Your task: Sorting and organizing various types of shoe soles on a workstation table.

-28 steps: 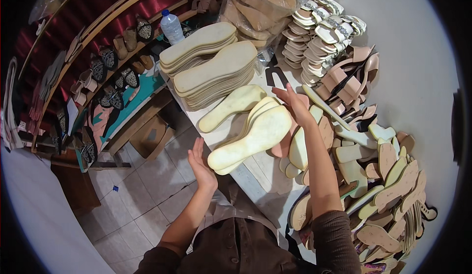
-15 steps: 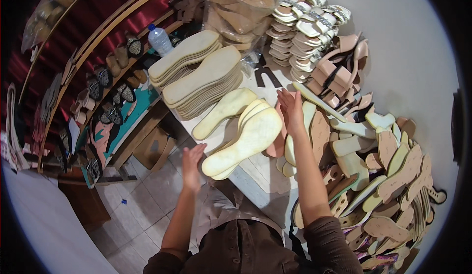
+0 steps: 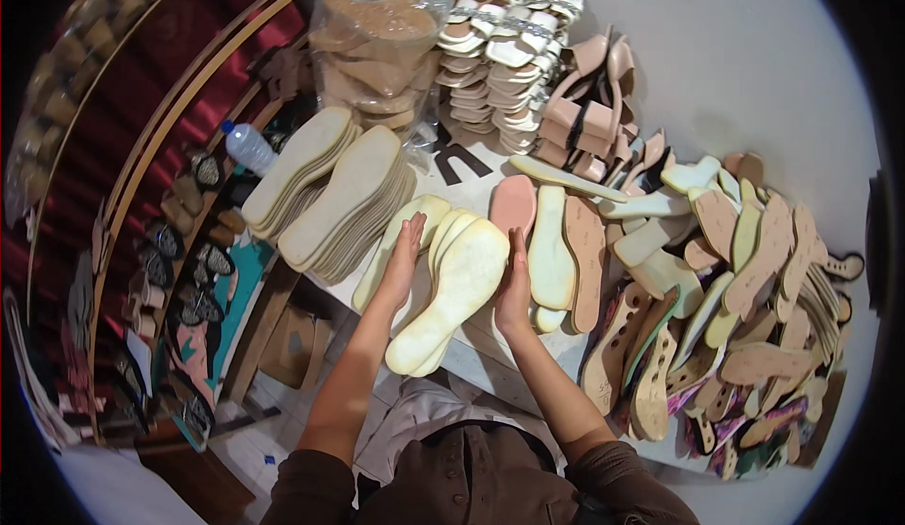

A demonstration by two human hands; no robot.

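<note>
A small pile of pale cream insoles (image 3: 457, 285) lies slightly fanned on the table in front of me, heel ends toward my body. My left hand (image 3: 402, 266) is flat on edge to its left, fingers straight, over a single cream insole (image 3: 375, 263) that it partly hides. Along the pile's right edge stands my right hand (image 3: 514, 289), fingers straight and pointing away from me, very close to the top insole; I cannot tell if they touch. Just right lie a pink insole (image 3: 513, 206), a pale green one (image 3: 552, 247) and a tan one (image 3: 584, 261).
Two tall insole stacks (image 3: 347, 200) stand at the left back. Behind are a plastic bag of tan soles (image 3: 375, 49), stacked white sandals (image 3: 518, 49) and pink heeled shoes (image 3: 584, 124). Loose soles (image 3: 754, 308) heap up on the right; a shoe rack (image 3: 179, 233) and water bottle (image 3: 249, 148) are left.
My left hand has moved up and inward along the pile's left side. My right hand has come down to its right edge. The pile points more away from me, and the view has shifted right.
</note>
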